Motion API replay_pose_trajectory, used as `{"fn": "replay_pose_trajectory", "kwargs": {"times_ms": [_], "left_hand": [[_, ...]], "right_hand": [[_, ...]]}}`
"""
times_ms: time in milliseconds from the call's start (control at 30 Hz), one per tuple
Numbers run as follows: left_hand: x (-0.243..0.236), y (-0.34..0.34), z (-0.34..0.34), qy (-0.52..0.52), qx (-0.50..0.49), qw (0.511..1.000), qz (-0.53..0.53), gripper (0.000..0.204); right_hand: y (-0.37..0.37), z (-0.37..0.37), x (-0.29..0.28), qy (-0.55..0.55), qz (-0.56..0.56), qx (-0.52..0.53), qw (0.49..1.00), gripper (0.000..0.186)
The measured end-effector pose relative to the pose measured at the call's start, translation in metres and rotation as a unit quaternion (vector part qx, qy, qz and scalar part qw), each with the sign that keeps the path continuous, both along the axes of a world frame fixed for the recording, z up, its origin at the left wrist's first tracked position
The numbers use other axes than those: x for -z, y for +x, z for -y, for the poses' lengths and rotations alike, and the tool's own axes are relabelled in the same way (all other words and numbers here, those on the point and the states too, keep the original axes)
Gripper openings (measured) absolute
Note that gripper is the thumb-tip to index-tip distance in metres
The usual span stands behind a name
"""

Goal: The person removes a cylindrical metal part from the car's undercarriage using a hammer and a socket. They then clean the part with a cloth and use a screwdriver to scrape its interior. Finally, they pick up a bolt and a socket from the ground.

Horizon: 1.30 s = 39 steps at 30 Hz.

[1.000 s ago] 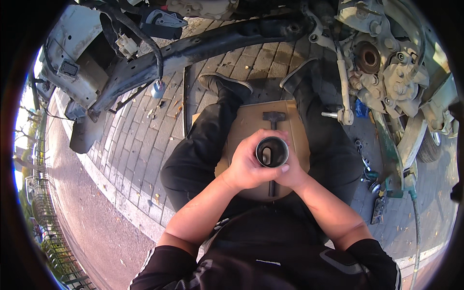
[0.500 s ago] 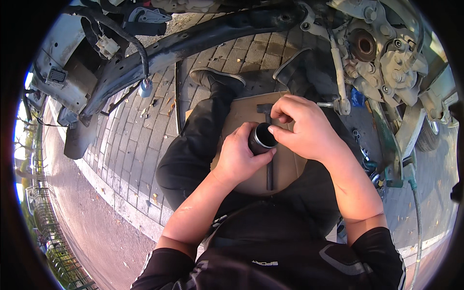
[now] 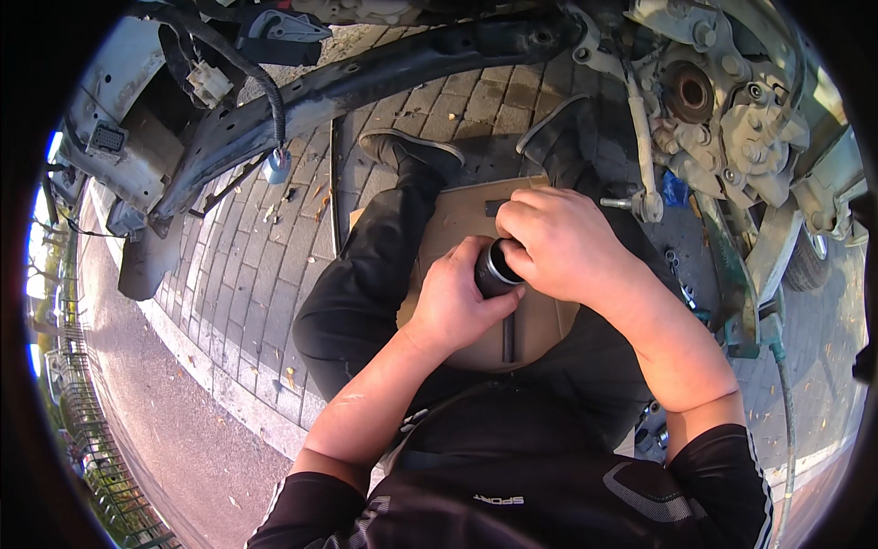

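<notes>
Dark tube (image 3: 487,277) looks stiff tbh, hug it where left hand (image 3: 452,302) grips, right hand (image 3: 569,242) curled at rim (image 3: 497,270), hold unclear.

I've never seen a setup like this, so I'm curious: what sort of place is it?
Probably an outdoor vehicle-repair spot: the bolted metal assembly and long dark beam look like parts of a partly stripped vehicle, above brick paving.
</notes>
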State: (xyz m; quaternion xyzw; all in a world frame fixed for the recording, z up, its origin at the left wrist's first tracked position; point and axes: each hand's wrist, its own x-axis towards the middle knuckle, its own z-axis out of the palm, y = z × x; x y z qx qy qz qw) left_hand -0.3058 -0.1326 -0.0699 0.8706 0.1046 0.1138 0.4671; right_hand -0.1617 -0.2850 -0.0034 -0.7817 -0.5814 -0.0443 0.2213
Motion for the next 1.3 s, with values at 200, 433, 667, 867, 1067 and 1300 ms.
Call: {"fn": "replay_pose_trajectory", "kwargs": {"times_ms": [200, 433, 667, 867, 1067, 1300], "left_hand": [[-0.001, -0.001, -0.002, -0.019, 0.009, 1.000, -0.018, 0.065], [-0.002, -0.003, -0.003, -0.044, 0.002, 0.999, -0.026, 0.066], [-0.001, -0.002, -0.003, -0.063, -0.003, 0.998, -0.021, 0.066], [0.002, -0.001, -0.002, -0.056, -0.025, 0.998, -0.029, 0.063], [0.007, 0.000, 0.000, -0.079, -0.009, 0.997, 0.016, 0.052], [0.004, 0.017, 0.028, -0.158, 0.081, 0.984, 0.000, 0.042]], "right_hand": [[0.000, -0.001, 0.004, -0.002, 0.012, 0.000, 1.000, 0.015], [0.006, 0.005, 0.007, 0.062, -0.085, -0.013, 0.994, 0.013], [0.011, 0.013, 0.011, 0.054, -0.198, -0.001, 0.979, 0.010], [0.014, 0.023, 0.019, 0.091, -0.391, 0.014, 0.916, 0.010], [-0.020, 0.055, 0.041, 0.163, -0.477, 0.058, 0.862, 0.018], [-0.080, 0.106, 0.079, 0.292, -0.457, 0.144, 0.828, 0.014]]}}
